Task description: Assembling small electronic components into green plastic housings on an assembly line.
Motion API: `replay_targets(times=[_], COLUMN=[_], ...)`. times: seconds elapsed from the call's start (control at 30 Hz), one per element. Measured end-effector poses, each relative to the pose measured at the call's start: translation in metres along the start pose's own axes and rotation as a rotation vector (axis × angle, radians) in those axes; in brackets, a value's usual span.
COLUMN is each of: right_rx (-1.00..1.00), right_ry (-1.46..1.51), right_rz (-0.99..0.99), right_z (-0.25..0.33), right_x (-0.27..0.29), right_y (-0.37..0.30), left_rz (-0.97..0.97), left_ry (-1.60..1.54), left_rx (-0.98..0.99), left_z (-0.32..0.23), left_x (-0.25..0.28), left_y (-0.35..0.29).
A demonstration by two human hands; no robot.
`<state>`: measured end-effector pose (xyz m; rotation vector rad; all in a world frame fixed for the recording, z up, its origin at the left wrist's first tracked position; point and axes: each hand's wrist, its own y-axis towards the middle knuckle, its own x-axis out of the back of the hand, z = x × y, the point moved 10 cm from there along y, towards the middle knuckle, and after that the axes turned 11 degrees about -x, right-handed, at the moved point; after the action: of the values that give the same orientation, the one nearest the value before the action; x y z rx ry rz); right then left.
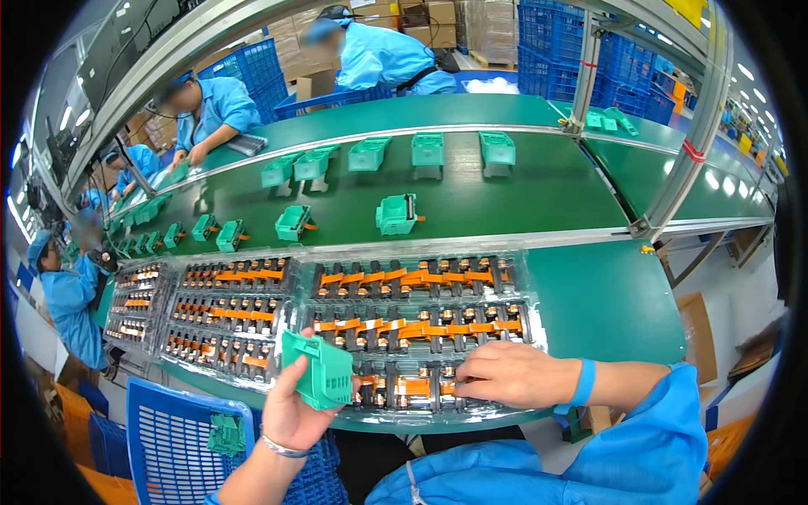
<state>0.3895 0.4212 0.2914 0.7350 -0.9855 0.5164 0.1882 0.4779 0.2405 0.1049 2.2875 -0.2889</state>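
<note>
My left hand [290, 414] is closed around a green plastic housing [326, 372], a hollow box-like piece with small slots in its side. It is held above the near left corner of a clear plastic tray [535, 324]. Rows of small black parts with orange ribbon cables [408, 329] fill this tray. Over its nearest row, at the right end, my right hand [511, 375] reaches down with bent fingers pressed together among the parts. Whatever lies between those fingertips is hidden. A blue band circles the right wrist.
More filled trays [164, 324] lie to the left. Behind them a green conveyor belt [497, 206] carries several green housings [396, 215]. A blue basket [181, 480] with green pieces stands below my left arm. Metal posts [686, 172] rise at right; co-workers [215, 109] sit across the belt.
</note>
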Motion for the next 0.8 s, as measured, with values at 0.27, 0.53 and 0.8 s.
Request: replay_targets(times=[0.27, 0.53, 0.8], right_rx=[0.107, -0.728, -0.502], right_ry=[-0.014, 1.241, 0.734], right_rz=[0.0, -0.288, -0.117], right_z=[-0.003, -0.065, -0.019], right_x=[-0.009, 0.016, 0.014], right_y=[0.006, 0.022, 0.082], left_rz=[0.195, 0.23, 0.334], left_ry=[0.034, 0.494, 0.677], left_rx=[0.144, 0.02, -0.146], left_z=[0.017, 0.009, -0.003], left_x=[-0.007, 0.001, -0.015], left_y=[-0.006, -0.013, -0.015])
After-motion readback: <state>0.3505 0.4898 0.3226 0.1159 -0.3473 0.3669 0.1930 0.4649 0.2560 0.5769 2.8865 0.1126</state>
